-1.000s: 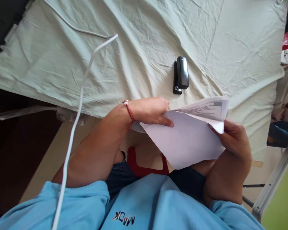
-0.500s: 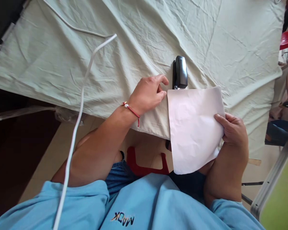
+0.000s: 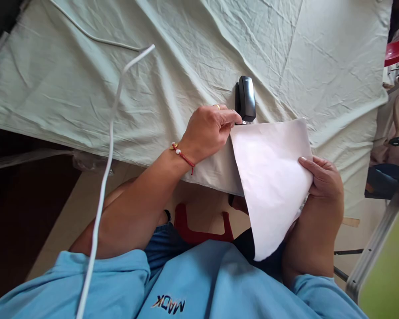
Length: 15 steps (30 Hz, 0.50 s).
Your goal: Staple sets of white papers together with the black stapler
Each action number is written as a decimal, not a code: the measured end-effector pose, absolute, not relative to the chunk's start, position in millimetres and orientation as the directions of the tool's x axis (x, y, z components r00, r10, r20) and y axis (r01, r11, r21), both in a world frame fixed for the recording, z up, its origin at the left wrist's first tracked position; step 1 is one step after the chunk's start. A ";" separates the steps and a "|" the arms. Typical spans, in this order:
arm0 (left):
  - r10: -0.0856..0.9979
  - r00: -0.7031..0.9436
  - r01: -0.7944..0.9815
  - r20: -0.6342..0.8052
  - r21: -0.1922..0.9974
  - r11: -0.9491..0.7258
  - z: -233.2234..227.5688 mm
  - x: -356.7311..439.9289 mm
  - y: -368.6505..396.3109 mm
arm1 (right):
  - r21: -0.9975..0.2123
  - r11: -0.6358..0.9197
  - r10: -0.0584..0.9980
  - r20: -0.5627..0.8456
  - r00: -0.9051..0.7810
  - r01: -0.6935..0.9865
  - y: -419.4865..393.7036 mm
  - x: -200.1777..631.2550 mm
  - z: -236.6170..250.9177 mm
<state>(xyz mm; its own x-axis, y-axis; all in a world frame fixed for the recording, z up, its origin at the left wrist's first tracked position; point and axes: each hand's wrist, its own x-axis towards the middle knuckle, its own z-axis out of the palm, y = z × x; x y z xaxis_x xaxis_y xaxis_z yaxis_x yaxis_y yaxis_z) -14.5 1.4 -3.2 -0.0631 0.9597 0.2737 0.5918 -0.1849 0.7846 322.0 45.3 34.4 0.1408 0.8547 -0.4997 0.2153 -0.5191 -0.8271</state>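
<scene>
My right hand (image 3: pixel 326 177) grips a white sheet of paper (image 3: pixel 272 177) by its right edge, thumb on top and the other fingers behind it. The sheet's upper part lies over the table's front edge and its lower corner hangs towards my lap. My left hand (image 3: pixel 211 130) is closed at the upper left corner of the paper, index finger stretched along it and thumb beneath. That fingertip is right by the front end of a black stapler (image 3: pixel 248 99), which lies on the cloth just beyond the sheet; whether they touch is unclear.
A wrinkled pale green cloth (image 3: pixel 186 53) covers the table. A white cable (image 3: pixel 111 133) runs down the left side. Beneath the table edge is a red stool (image 3: pixel 202 235). A green-topped panel with a metal edge (image 3: pixel 385 261) stands at the lower right.
My left hand has moved right onto the paper's upper left corner, and its fingers have closed. The sheet's lower end has swung right and down. My right hand keeps its hold.
</scene>
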 end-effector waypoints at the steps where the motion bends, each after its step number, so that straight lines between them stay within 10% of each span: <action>1: 0.965 -0.091 0.560 0.246 0.814 -0.154 -2.0 -13.8 1.2 | -0.827 -0.522 0.853 -0.504 0.138 0.206 44.8 321.0 34.7; 15: 0.967 -0.247 0.497 0.060 0.865 0.074 -6.4 -13.9 5.4 | -0.845 -0.524 0.848 -0.507 0.152 0.108 44.2 305.0 35.8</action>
<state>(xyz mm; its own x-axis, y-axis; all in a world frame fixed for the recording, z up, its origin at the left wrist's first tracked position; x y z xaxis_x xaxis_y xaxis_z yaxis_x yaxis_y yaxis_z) -13.9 5.4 -6.4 -0.2470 0.9672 0.0597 0.4968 0.0735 0.8647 305.0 44.2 35.8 0.1516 0.8484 -0.5072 0.1080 -0.5242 -0.8447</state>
